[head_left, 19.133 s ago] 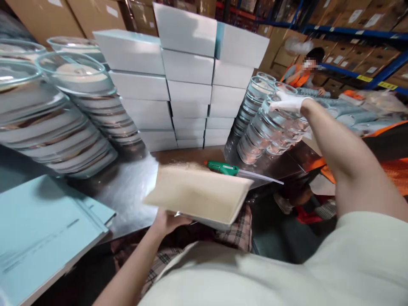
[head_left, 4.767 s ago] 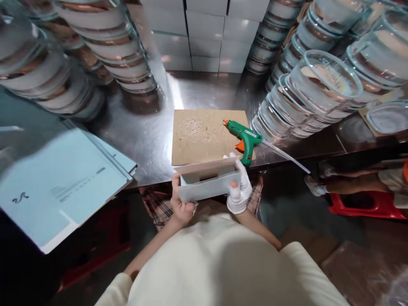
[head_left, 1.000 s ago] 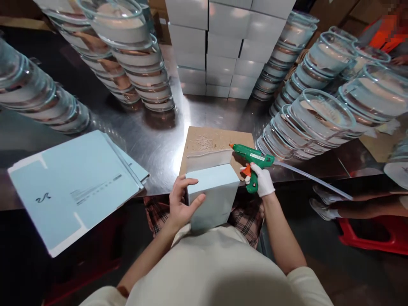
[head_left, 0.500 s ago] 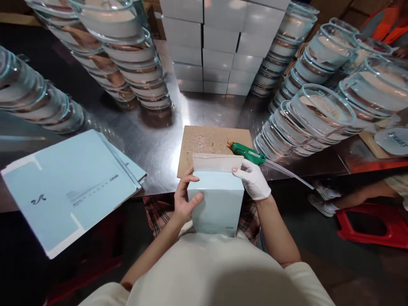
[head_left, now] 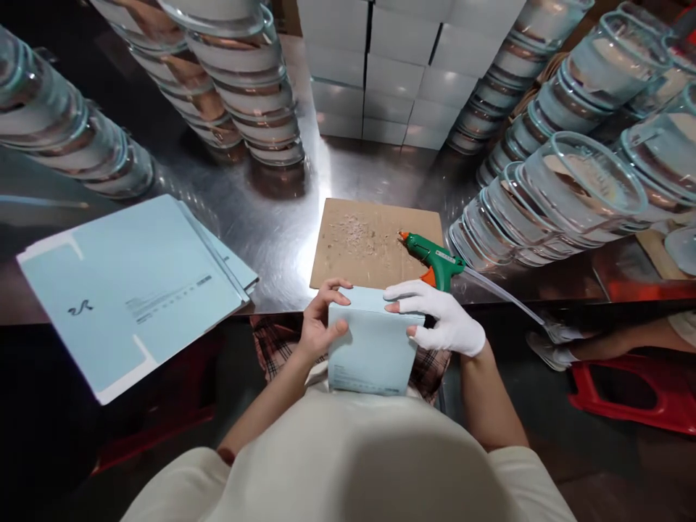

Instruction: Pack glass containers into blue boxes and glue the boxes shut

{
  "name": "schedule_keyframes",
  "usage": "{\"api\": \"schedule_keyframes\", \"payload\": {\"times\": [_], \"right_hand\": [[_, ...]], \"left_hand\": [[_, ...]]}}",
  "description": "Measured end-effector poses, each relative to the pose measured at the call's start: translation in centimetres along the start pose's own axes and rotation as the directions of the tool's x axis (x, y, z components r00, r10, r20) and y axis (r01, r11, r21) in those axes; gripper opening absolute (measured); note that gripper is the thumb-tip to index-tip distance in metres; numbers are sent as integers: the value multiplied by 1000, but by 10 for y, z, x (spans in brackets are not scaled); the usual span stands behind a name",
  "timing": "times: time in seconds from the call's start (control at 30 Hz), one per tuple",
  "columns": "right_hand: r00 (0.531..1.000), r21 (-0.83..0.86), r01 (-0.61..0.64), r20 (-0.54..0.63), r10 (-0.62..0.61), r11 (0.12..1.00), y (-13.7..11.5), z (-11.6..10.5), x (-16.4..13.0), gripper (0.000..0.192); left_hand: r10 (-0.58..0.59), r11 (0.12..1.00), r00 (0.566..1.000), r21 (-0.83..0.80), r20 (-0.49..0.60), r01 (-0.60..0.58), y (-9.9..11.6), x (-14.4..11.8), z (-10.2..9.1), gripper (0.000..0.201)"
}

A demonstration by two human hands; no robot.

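A light blue cardboard box (head_left: 373, 351) rests against my body at the table's front edge. My left hand (head_left: 323, 319) is bare and grips its left side, thumb on the near face and fingers at the top. My right hand (head_left: 440, 319), in a white glove with bare fingertips showing, holds the upper right edge of the same box. Just beyond the box lies a brown cardboard sheet (head_left: 348, 254) marked with dried glue bits. A green glue gun (head_left: 435, 257) with an orange nozzle and trigger lies at its right side, a clear glue stick trailing from its back.
Flat blue box blanks (head_left: 125, 290) overhang the table edge on the left. Stacked glass bowls stand at left (head_left: 255, 94) and right (head_left: 576, 181). White boxes (head_left: 402, 72) are piled at the back. A red stool (head_left: 625, 391) and a person's leg (head_left: 625, 341) are at right.
The pale flap that stood up at the top of the box is now folded down. My right hand has moved from the flap onto the box's top edge. The view has shifted slightly.
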State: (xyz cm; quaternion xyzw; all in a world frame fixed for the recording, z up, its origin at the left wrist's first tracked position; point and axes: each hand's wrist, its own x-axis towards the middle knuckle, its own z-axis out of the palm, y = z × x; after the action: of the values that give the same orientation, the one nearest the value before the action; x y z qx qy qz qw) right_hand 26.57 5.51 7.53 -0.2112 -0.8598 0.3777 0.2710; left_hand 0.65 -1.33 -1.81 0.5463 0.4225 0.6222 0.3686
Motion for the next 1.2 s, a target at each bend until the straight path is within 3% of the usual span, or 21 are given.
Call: {"api": "schedule_keyframes", "payload": {"times": [0.33, 0.4, 0.47, 0.5, 0.53, 0.6, 0.63, 0.67, 0.73, 0.8, 0.83, 0.93, 1.0, 1.07, 1.13, 1.2], "right_hand": [[996, 9, 10, -88, -9, 1000, 5, 13, -10, 31], [981, 38, -72, -179, 78, 997, 9, 16, -19, 52], [888, 142, -196, -394, 237, 970, 11, 19, -35, 79], [823, 232, -252, -459, 334, 939, 11, 21, -44, 84], [783, 328, -300, -452, 428, 896, 9, 25, -53, 84], [795, 452, -396, -268, 545, 799, 0, 37, -64, 77], [808, 462, -442, -167, 565, 769, -5, 44, -65, 73], [809, 453, -461, -138, 571, 763, -11, 50, -62, 67], [784, 402, -406, -309, 538, 821, -21, 56, -48, 45], [730, 252, -306, -557, 396, 918, -26, 50, -31, 23], [705, 133, -281, -644, 298, 951, -25, 43, -25, 17], [619, -182, -380, -778, 103, 907, -16, 26, -24, 21], [533, -201, -553, -831, 158, 809, -7, 28, -40, 27], [503, -115, -711, -773, 386, 694, 1, 42, -59, 37], [513, 7, -784, -554, 655, 620, 7, 62, -74, 52], [516, 219, -763, -360, 777, 608, 10, 81, -78, 49]], "left_hand": [[-53, 998, 997, -22, -54, 52, -2, -3, 10, 53], [-43, 999, 996, 5, -83, 43, -2, -1, 4, 55], [-6, 998, 983, 61, -184, 18, 1, 4, -7, 55], [26, 995, 961, 99, -274, 2, 4, 7, -12, 55], [70, 991, 921, 135, -382, -20, 8, 10, -17, 55], [138, 987, 811, 144, -568, -68, 15, 18, -22, 56], [140, 990, 771, 104, -621, -96, 18, 21, -21, 58], [121, 992, 760, 43, -639, -121, 19, 24, -19, 59], [44, 995, 815, -51, -578, -90, 18, 25, -13, 57], [-78, 997, 890, -41, -448, 66, 10, 23, -7, 52], [-143, 989, 903, -18, -404, 148, 3, 20, -6, 49], [-260, 960, 861, -24, -437, 279, -15, 14, -9, 42], [-231, 965, 809, -19, -540, 263, -22, 11, -14, 42], [-167, 970, 777, 40, -607, 240, -22, 9, -18, 42], [-108, 965, 761, 115, -640, 234, -18, 7, -22, 43], [-63, 951, 766, 193, -640, 240, -12, 3, -25, 46]]}}
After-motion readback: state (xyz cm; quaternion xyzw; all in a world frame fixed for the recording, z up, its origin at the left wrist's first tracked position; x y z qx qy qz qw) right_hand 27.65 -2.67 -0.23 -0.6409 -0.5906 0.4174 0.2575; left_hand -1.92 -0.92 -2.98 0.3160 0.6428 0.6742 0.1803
